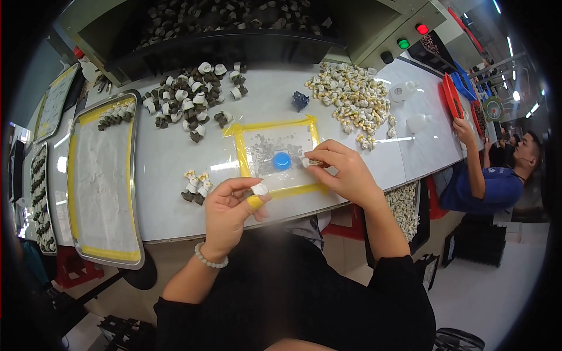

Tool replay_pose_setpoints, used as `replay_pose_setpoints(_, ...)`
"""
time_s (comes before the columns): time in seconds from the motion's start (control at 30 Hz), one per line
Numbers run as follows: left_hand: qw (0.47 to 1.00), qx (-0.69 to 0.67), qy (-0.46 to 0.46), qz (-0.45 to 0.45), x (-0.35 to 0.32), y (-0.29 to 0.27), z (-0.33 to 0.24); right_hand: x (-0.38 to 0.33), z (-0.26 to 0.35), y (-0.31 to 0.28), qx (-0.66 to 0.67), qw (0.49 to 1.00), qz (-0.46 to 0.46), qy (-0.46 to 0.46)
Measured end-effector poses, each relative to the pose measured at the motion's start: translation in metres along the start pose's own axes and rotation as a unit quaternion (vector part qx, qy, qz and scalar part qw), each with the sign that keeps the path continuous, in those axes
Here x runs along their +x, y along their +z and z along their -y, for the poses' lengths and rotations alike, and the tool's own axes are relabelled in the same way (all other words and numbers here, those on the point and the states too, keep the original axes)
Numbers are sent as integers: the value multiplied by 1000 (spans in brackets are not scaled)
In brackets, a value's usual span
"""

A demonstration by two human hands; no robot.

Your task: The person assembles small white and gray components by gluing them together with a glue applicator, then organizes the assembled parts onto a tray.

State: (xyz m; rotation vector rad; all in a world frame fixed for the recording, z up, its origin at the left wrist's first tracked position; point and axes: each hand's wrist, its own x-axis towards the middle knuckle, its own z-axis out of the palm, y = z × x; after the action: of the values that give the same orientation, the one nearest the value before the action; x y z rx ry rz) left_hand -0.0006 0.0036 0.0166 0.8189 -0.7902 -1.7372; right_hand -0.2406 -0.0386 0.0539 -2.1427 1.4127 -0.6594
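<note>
My left hand [225, 210], with yellow tape round a finger and a beaded bracelet at the wrist, pinches a small white figurine part [259, 189]. Just right of a blue round cap [281, 161], my right hand [342, 169] is closed on a small white piece [308, 162], its detail partly hidden by the fingers. The cap rests on a clear sheet edged with yellow tape [240, 149], which is marked with grey spots. Left of the sheet lie a few joined white, dark and yellow figurines [197, 186].
A pile of dark-and-white parts [187, 96] lies at the back left, and white-and-yellow parts [351, 96] at the back right. A dark blue lump [300, 100] sits between them. At left is a taped metal tray [137, 193]. A co-worker [492, 181] handles a red tray [451, 96].
</note>
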Motion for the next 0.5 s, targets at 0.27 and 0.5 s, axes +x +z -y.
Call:
replay_pose_setpoints(0.27, 1000, 4, -19, -1, 3, -3, 9, 24, 14, 10, -38, 996, 39, -74)
replay_pose_setpoints(0.5, 999, -24, 15, 16, 4, -3, 13, 32, 17, 10, -76, 989, 64, -107)
